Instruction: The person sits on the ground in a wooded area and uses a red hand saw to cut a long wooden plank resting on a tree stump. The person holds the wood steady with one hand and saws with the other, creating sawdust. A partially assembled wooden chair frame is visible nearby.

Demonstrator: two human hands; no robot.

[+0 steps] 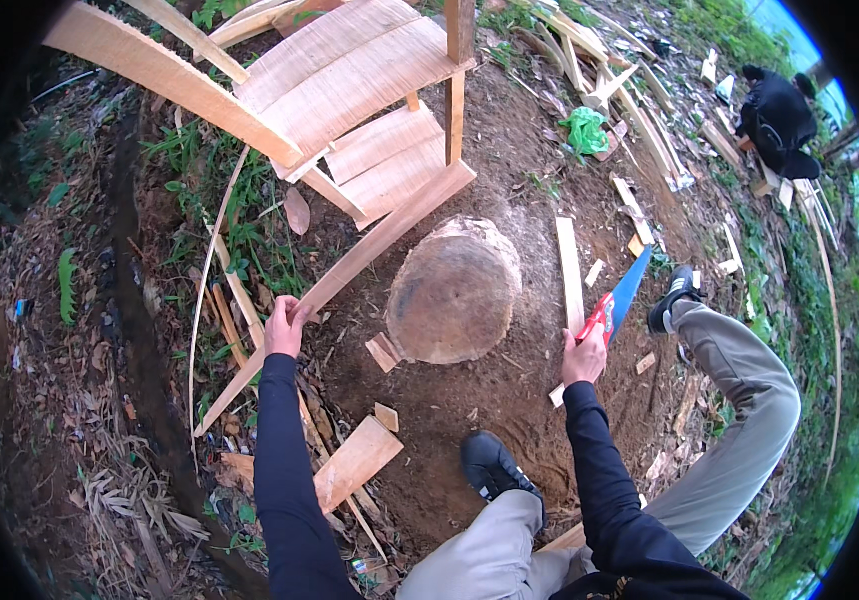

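Head view: my left hand point(284, 328), left of the frame's centre, grips a long plank point(390, 236) by its edge, fingers bent over it. The plank slants from the left of the frame, below that hand, up to the upper middle, its far end overlapping a post of the shelf point(350, 60); I cannot tell whether the two touch. My right hand point(586, 356), right of centre, is closed around the red handle of a saw point(631, 284), whose blue blade points up and rightward, well apart from the plank.

Between my hands, at the middle of the frame, sits a stump point(457, 292), with a small block point(384, 352) at its lower left. A pale strip point(570, 265) lies on the soil point(440, 400) just beside the saw, on its left. Lower left of centre lies a wide board point(360, 462), near my left sleeve point(295, 480). Toward the upper right are a green bag point(586, 130) and, farther out, a crouching person point(782, 118) in black.
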